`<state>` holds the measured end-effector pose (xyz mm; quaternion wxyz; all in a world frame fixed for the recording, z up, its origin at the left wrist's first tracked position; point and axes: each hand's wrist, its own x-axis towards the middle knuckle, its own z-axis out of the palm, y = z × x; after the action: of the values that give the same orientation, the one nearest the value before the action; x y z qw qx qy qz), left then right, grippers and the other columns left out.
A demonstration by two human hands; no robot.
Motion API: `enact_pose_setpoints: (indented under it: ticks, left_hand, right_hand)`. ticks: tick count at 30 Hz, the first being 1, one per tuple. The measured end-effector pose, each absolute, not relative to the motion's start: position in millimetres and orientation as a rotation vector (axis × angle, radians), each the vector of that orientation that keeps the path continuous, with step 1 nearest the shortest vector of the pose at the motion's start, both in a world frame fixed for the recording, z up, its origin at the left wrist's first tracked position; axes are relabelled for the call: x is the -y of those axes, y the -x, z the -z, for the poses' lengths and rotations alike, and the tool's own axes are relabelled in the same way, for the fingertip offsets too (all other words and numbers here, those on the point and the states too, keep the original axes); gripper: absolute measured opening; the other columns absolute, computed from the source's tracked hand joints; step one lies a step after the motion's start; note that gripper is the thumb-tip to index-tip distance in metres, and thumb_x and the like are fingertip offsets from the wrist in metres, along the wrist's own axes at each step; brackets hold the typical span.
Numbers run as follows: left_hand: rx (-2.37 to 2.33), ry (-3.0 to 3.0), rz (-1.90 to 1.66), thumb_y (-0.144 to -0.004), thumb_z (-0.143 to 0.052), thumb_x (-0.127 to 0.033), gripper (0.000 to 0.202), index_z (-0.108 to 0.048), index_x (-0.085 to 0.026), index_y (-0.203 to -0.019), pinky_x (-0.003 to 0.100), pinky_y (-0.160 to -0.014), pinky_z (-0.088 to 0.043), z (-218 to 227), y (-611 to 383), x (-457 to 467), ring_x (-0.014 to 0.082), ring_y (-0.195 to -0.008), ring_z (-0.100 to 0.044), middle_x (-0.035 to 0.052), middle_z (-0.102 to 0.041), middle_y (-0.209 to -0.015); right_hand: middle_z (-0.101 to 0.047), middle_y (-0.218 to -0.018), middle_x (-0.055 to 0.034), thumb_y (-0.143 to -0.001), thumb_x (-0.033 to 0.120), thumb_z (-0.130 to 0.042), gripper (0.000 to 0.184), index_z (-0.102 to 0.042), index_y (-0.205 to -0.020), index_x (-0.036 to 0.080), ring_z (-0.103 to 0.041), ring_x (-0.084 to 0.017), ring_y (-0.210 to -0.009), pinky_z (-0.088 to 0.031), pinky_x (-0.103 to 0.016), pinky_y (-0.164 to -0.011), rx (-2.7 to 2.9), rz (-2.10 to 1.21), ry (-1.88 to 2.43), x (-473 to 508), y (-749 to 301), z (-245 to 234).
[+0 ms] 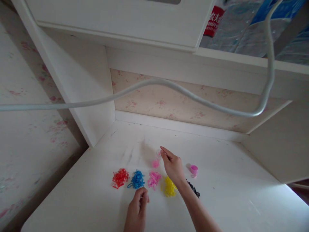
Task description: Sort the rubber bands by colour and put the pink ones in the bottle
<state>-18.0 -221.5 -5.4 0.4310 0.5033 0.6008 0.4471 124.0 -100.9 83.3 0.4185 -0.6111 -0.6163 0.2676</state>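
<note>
My right hand (173, 166) reaches over the row of piles, thumb and forefinger pinched at a small clear and pink object (158, 154) whose kind I cannot make out. Just below that object is a bright pink patch (155, 163). Nearer to me, my left hand (138, 206) is closed with its fingers curled; anything inside is hidden. Small loops like rubber bands lie in separate piles: red (120, 178), blue (137, 179), pink (154, 179) and yellow (169, 187). My right forearm partly covers a black pile (193, 189).
A small pink cup (193, 169) stands right of my right hand on the white desk (224, 199). A pale cable (156, 82) crosses the view above the desk. Plastic bottles (243, 29) sit on the upper right shelf. White panels (79, 80) border the desk.
</note>
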Motion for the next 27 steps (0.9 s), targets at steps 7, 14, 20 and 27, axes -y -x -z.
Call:
enact_pose_setpoints:
  ticks: [7,14,20,27]
  left_hand:
    - [-1.480,-1.317,-1.081,-0.091,-0.034,-0.047,0.035,-0.051,-0.020,-0.077,0.022,-0.065,-0.041,-1.6,19.2,223.2,0.0146,-0.066,-0.050,-0.0008,-0.052,-0.069]
    - [-1.457,-1.302,-1.053,-0.091,-0.036,-0.046,0.032,-0.053,-0.020,-0.085,0.021,-0.060,-0.041,3.9,20.4,222.9,0.0131,-0.062,-0.051,-0.0002,-0.055,-0.071]
    - [-1.465,-1.269,-1.060,-0.089,-0.043,-0.046,0.030,-0.056,-0.019,-0.092,0.024,-0.070,-0.047,5.3,23.3,225.1,0.0165,-0.073,-0.059,0.0029,-0.061,-0.077]
    - [-1.574,-1.340,-1.093,-0.088,-0.047,-0.046,0.031,-0.057,-0.018,-0.098,0.026,-0.070,-0.049,-25.0,34.5,207.3,0.0167,-0.076,-0.061,0.0057,-0.065,-0.090]
  right_hand:
    - [-0.050,-0.051,0.0042,-0.085,0.047,-0.047,0.042,-0.068,-0.109,0.019,-0.038,-0.009,-0.045,-0.029,-0.020,-0.044,1.471,-0.688,1.535,107.8,-124.1,-86.8]
    - [-0.045,-0.052,0.0050,-0.086,0.047,-0.048,0.040,-0.066,-0.105,0.017,-0.038,-0.010,-0.046,-0.028,-0.020,-0.043,1.476,-0.819,1.574,168.4,-123.0,-47.9]
    - [-0.062,-0.057,0.0009,-0.090,0.041,-0.041,0.034,-0.067,-0.100,0.023,-0.056,-0.013,-0.049,-0.039,-0.019,-0.049,1.641,-0.681,1.754,216.9,-116.6,4.9]
    - [-0.070,-0.068,0.0016,-0.090,0.026,-0.043,0.023,-0.065,-0.095,0.029,-0.065,-0.014,-0.054,-0.034,-0.018,-0.046,1.998,-0.357,1.849,207.9,-109.8,0.2]
